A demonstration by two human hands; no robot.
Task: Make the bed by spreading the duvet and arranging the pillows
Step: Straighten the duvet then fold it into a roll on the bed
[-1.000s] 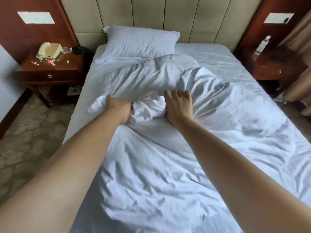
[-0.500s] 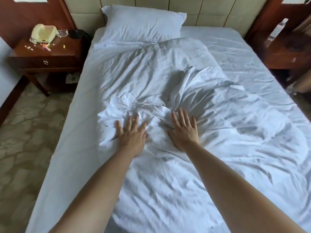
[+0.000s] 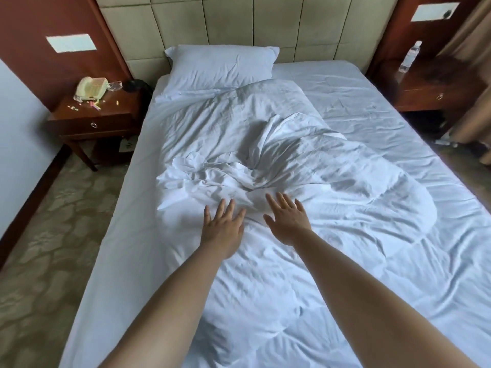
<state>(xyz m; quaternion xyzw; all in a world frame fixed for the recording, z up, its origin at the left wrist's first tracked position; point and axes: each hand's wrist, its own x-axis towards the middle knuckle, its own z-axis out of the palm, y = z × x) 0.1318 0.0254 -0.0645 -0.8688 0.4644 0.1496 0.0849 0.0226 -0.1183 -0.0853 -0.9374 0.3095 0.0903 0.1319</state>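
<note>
Across the lower half of the frame two bare forearms are extended forward from the foot of the bed, converging towards the centre. The left hand [image 3: 222, 229] and the right hand [image 3: 288, 221] are held palm down, side by side but apart, with the fingers [image 3: 230, 209] straight and spread, released and grasping nothing; whether the palms rest on the cloth or hover just above it cannot be told. They are placed, it is judged, at the near edge of the bunched folds so that these can be pushed flat and outward. The crumpled white cotton duvet [image 3: 292, 166] is heaped in the middle of the white-sheeted bed [image 3: 372, 102], gathered towards the left and leaving the sheet bare on the right, so spreading is judged unfinished. Beyond it, in the upper centre, a single plump white pillow [image 3: 220, 66] is propped against the beige padded headboard [image 3: 265, 22], on the left half only.
</note>
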